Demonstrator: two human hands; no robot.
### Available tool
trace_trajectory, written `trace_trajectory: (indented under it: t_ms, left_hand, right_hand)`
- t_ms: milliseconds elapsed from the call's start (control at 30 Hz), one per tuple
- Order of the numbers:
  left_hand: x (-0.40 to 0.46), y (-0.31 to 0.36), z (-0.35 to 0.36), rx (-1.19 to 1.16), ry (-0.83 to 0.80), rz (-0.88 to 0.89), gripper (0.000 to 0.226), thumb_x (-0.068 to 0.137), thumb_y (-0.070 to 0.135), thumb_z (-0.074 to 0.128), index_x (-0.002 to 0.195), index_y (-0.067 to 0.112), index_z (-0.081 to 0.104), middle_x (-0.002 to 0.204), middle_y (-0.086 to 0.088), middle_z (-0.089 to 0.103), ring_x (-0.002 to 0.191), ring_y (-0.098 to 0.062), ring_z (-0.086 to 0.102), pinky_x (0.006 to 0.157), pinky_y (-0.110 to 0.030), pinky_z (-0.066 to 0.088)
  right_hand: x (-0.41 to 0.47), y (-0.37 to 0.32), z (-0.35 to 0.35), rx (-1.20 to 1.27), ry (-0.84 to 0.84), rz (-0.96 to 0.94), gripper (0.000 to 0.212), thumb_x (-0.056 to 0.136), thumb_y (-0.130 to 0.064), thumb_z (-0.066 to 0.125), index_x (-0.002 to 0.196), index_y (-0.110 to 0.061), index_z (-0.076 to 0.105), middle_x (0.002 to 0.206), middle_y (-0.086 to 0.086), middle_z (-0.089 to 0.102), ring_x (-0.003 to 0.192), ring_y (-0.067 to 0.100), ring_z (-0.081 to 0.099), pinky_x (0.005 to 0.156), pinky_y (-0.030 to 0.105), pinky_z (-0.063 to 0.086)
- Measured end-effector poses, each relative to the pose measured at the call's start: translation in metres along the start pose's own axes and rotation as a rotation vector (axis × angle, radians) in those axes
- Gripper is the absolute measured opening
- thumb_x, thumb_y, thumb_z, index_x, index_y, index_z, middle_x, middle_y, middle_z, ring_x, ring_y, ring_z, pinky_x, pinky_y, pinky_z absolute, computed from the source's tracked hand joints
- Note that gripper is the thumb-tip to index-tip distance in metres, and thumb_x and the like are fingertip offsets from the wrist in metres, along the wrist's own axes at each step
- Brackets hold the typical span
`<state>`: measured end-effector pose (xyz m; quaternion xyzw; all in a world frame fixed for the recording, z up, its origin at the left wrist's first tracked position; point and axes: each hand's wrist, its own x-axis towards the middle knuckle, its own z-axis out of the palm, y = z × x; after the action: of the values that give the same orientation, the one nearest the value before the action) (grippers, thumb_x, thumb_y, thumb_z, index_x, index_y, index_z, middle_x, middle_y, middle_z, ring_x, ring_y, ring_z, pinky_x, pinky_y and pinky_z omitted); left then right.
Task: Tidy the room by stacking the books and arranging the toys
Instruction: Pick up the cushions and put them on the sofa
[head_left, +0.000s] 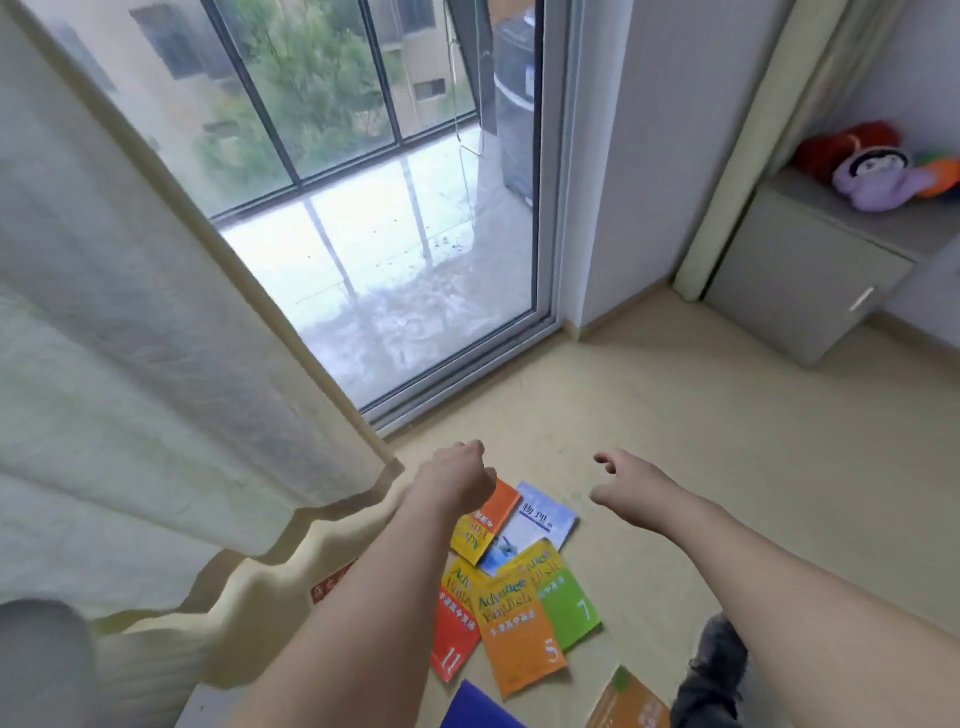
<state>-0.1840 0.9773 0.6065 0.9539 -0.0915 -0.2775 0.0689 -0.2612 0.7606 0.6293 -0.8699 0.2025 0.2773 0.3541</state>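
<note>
Fingers curled and empty on the left hand (460, 475), loosely spread and empty on the right hand (626, 491); both hover over the books (511, 587) scattered on the floor (727, 441) near its window edge. Stacking seems unstarted; next, reach down and gather them.

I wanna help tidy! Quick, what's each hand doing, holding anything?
Left hand: fingers curled, holding nothing.
Right hand: open, loosely curled, holding nothing.
</note>
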Motion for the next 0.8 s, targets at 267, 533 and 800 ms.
trace_trajectory:
  t_ms: [267, 533, 800]
  left_hand:
    - [0.077, 0.29, -0.013, 0.006, 0.02, 0.064, 0.049, 0.101, 0.036, 0.043, 0.145, 0.016, 0.044, 0.143, -0.01, 0.052, 0.13, -0.031, 0.048, 0.104, -0.04, 0.042]
    - [0.139, 0.503, -0.066, 0.086, 0.088, 0.258, 0.048, 0.101, 0.034, 0.045, 0.144, 0.014, 0.045, 0.141, -0.011, 0.052, 0.131, -0.03, 0.046, 0.104, -0.037, 0.04]
    - [0.203, 0.616, -0.054, 0.081, 0.023, 0.282, 0.047, 0.099, 0.03, 0.046, 0.143, 0.011, 0.046, 0.138, -0.014, 0.053, 0.131, -0.034, 0.044, 0.105, -0.037, 0.04]
  right_hand:
    - [0.062, 0.147, -0.245, -0.082, 0.032, 0.002, 0.064, 0.086, -0.018, 0.048, 0.148, -0.018, 0.034, 0.149, 0.009, 0.042, 0.129, 0.027, 0.047, 0.103, 0.035, 0.043]
    - [0.069, 0.254, -0.406, 0.009, 0.16, 0.038, 0.063, 0.087, -0.025, 0.055, 0.147, -0.018, 0.037, 0.149, 0.008, 0.043, 0.133, 0.025, 0.045, 0.107, 0.032, 0.039]
    - [0.108, 0.329, -0.494, 0.028, 0.168, 0.093, 0.062, 0.089, -0.028, 0.05, 0.148, -0.02, 0.034, 0.151, 0.007, 0.039, 0.13, 0.025, 0.045, 0.103, 0.034, 0.042]
